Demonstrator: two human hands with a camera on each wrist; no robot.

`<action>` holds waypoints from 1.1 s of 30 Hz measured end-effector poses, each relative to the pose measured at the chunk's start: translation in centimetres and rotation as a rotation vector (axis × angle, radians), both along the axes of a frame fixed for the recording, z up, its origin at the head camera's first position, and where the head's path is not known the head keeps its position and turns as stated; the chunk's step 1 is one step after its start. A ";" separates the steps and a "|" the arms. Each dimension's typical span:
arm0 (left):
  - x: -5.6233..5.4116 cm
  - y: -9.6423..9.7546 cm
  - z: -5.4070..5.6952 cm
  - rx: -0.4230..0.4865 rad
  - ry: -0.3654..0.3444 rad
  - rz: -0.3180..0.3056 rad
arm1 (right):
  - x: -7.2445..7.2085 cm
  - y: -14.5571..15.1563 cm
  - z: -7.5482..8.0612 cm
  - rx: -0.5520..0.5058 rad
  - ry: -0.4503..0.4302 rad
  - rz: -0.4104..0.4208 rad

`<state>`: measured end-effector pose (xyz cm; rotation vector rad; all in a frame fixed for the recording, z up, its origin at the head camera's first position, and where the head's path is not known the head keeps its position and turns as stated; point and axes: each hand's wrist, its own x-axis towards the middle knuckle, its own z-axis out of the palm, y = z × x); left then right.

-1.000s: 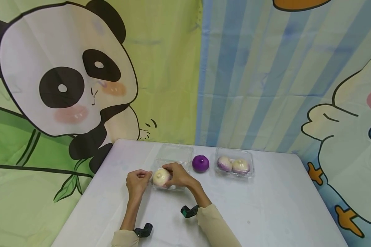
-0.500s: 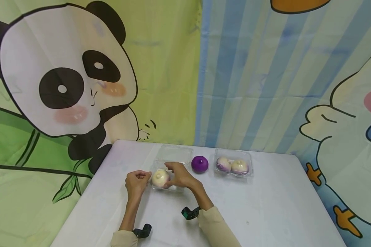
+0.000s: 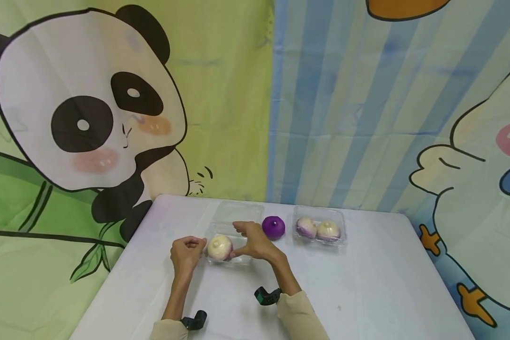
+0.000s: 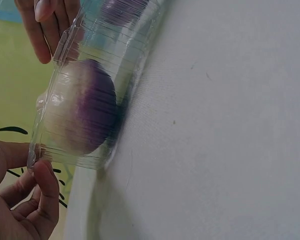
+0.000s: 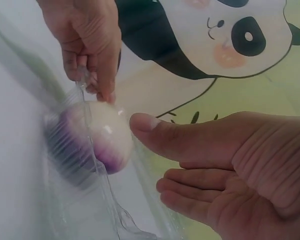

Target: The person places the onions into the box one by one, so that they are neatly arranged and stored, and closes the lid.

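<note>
A white-and-purple onion [image 3: 219,248] sits in the left end of a clear plastic clamshell box [image 4: 97,161], whose lid [image 3: 240,212] lies folded back. At the box's left corner, the rim is pinched between thumb and forefinger of my left hand [image 3: 187,255]. My right hand [image 3: 261,243] hovers over the right half of the box, holding nothing. Its thumb is straight and close to the onion, the other fingers spread away from it, as the right wrist view shows.
A deep purple onion [image 3: 274,228] stands on the white table [image 3: 365,283] right of the open box. Farther right is a second clear box [image 3: 341,240] containing two white-and-purple onions [image 3: 328,230]. A curtain with a cartoon panda [image 3: 89,137] hangs behind the table.
My right hand has let go of the onion and drawn away to the right, its fingers opening. The onion stays in the box, and my left hand still holds the rim.
</note>
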<state>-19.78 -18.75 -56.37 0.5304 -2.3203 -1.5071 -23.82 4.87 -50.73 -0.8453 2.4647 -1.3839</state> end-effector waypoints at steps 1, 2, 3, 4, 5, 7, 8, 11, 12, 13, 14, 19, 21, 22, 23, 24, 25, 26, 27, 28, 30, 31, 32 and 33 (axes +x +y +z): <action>0.0 0.0 0.0 0.002 0.002 -0.004 | 0.0 0.1 0.0 -0.013 0.006 -0.004; 0.1 -0.1 0.0 0.005 0.004 -0.007 | 0.0 0.3 0.1 -0.025 0.009 -0.010; 0.1 -0.1 0.1 0.009 0.005 -0.011 | -0.1 0.4 0.0 -0.036 0.016 -0.017; 0.1 -0.1 0.0 0.014 0.007 -0.014 | -0.2 0.5 0.0 -0.045 0.023 -0.026; 0.1 -0.1 0.1 0.018 0.009 -0.014 | -0.2 0.7 0.0 -0.056 0.025 -0.032; 0.1 -0.1 0.1 0.022 0.011 -0.015 | -0.3 1.0 -0.1 -0.066 0.026 -0.048; 0.1 -0.1 0.1 0.022 0.012 -0.014 | -0.3 1.1 -0.1 -0.077 0.018 -0.054; 0.1 -0.1 0.0 0.016 0.012 -0.011 | -0.3 1.6 -0.1 -0.109 0.010 -0.063; 0.1 -0.1 0.0 0.015 0.013 -0.011 | -0.3 1.8 -0.2 -0.116 0.015 -0.066; 0.1 -0.1 0.0 0.017 0.015 -0.011 | -0.3 2.0 -0.2 -0.125 0.021 -0.070; 0.1 -0.1 0.0 0.018 0.016 -0.011 | -0.3 2.1 -0.2 -0.134 0.023 -0.071; 0.2 -0.1 0.0 0.024 0.018 -0.011 | -0.4 2.8 -0.3 -0.142 0.041 -0.089; 0.1 -0.1 -0.1 0.025 0.016 -0.012 | -0.4 3.1 -0.3 -0.135 0.051 -0.099; 0.1 -0.1 -0.1 0.025 0.016 -0.014 | -0.3 3.2 -0.3 -0.133 0.057 -0.104; 0.1 -0.2 -0.1 0.025 0.015 -0.015 | -0.3 3.3 -0.2 -0.132 0.064 -0.109; 0.1 -0.2 -0.2 0.024 0.015 -0.018 | -0.3 3.4 -0.2 -0.130 0.072 -0.115; 0.0 -0.2 -0.2 0.024 0.015 -0.021 | -0.3 3.5 -0.3 -0.134 0.079 -0.121; 0.0 -0.2 -0.2 0.024 0.017 -0.024 | -0.4 3.6 -0.3 -0.139 0.086 -0.124; 0.0 -0.3 -0.3 0.023 0.019 -0.027 | -0.4 3.7 -0.3 -0.143 0.093 -0.129; 0.0 -0.3 -0.3 0.025 0.020 -0.029 | -0.4 3.8 -0.3 -0.144 0.104 -0.137; 0.0 -0.3 -0.3 0.027 0.023 -0.033 | -0.5 4.0 -0.3 -0.142 0.128 -0.160; 0.0 -0.3 -0.3 0.028 0.023 -0.035 | -0.5 4.1 -0.3 -0.142 0.140 -0.173; 0.0 -0.3 -0.3 0.028 0.023 -0.035 | -0.5 4.3 -0.3 -0.138 0.155 -0.188; 0.0 -0.3 -0.3 0.028 0.023 -0.036 | -0.5 4.4 -0.3 -0.130 0.165 -0.208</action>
